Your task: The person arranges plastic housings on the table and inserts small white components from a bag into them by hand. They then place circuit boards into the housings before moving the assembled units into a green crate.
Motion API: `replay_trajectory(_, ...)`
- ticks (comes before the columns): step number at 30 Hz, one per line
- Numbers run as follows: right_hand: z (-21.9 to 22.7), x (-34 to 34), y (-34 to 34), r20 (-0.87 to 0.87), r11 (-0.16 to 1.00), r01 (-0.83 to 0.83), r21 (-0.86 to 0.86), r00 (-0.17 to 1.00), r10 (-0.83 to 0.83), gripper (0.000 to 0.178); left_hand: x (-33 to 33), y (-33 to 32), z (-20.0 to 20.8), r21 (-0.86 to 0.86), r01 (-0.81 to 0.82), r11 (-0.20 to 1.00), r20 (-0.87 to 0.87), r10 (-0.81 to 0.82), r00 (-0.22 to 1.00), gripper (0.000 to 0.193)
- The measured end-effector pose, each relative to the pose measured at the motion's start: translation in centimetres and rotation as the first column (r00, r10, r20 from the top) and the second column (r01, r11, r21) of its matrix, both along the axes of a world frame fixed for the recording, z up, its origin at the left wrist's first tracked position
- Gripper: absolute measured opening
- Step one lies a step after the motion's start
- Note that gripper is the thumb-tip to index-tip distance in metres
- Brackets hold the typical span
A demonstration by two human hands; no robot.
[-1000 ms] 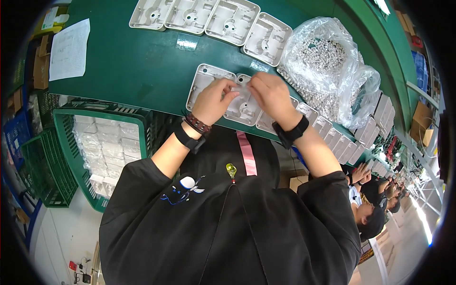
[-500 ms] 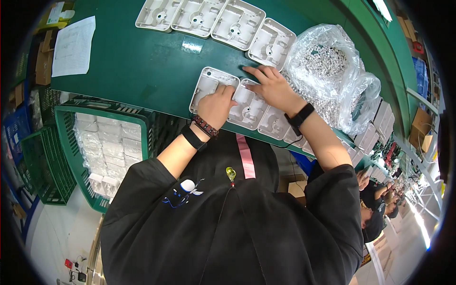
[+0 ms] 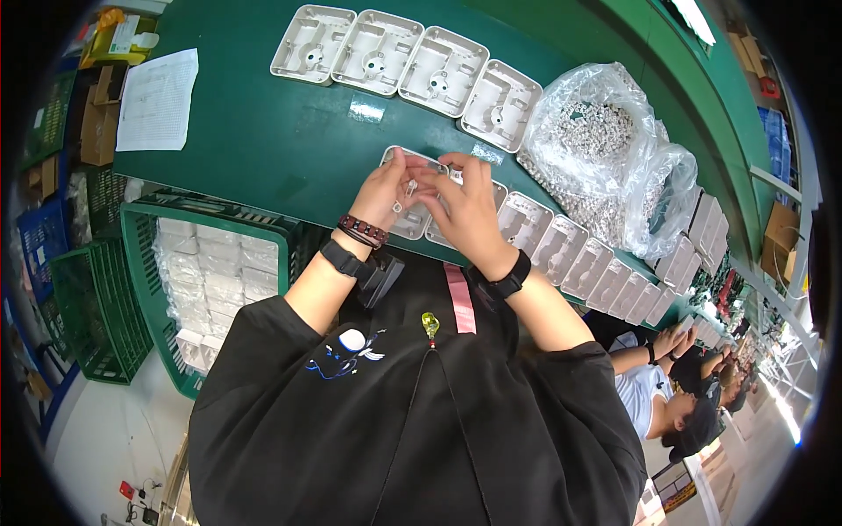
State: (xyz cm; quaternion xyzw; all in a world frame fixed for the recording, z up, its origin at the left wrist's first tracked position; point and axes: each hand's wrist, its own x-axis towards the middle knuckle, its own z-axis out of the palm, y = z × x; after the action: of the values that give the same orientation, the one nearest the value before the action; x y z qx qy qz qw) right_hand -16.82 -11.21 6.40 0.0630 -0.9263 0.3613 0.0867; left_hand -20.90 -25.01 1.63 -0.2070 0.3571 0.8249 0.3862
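Observation:
My left hand (image 3: 383, 193) is cupped with its palm partly turned up, and small whitish pieces (image 3: 398, 208) lie at its fingers. Close against it, my right hand (image 3: 474, 215) has its thumb and fingers bent together toward those pieces; what is between its fingertips is too small to make out. Both hands hover over the near row of white plastic housings. Beneath them the leftmost housing (image 3: 410, 230) is largely hidden, while the one right of my right hand, a housing (image 3: 524, 221), shows its open, ribbed inside.
Four more housings (image 3: 438, 74) stand in a far row. A clear plastic bag (image 3: 645, 92) of small whitish parts lies at the right. To the left are a paper sheet (image 3: 158, 101) and a green crate (image 3: 140, 263) holding wrapped white parts. Another person (image 3: 653, 394) works at the right.
Both hands have lifted from inside the near housings and come together above them. Small whitish pieces now show at my left fingers. The view has shifted, revealing more of the near row.

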Motion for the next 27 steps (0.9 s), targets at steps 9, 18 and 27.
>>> replay_trajectory(9, -0.6, -0.3, -0.5, -0.027, 0.951, -0.227, 0.209, 0.971, 0.238, 0.018, -0.1, -0.9, 0.1, 0.030, 0.191, 0.981, 0.048, -0.192, 0.980, 0.049)
replay_trajectory(18, -2.0, 0.1, -0.4, 0.061, 0.925, -0.359, 0.125, 0.933, 0.354, 0.013, 0.6, -2.5, 2.2, -0.250, 0.384, 0.889, 0.008, -0.395, 0.919, 0.038)
replay_trajectory(27, -1.7, 3.0, -3.0, 0.307, 0.966, 0.009, -0.259, 0.949, 0.074, 0.011, 3.7, -4.9, -0.9, -0.621, 0.127, 0.774, -0.529, -0.532, 0.661, 0.022)
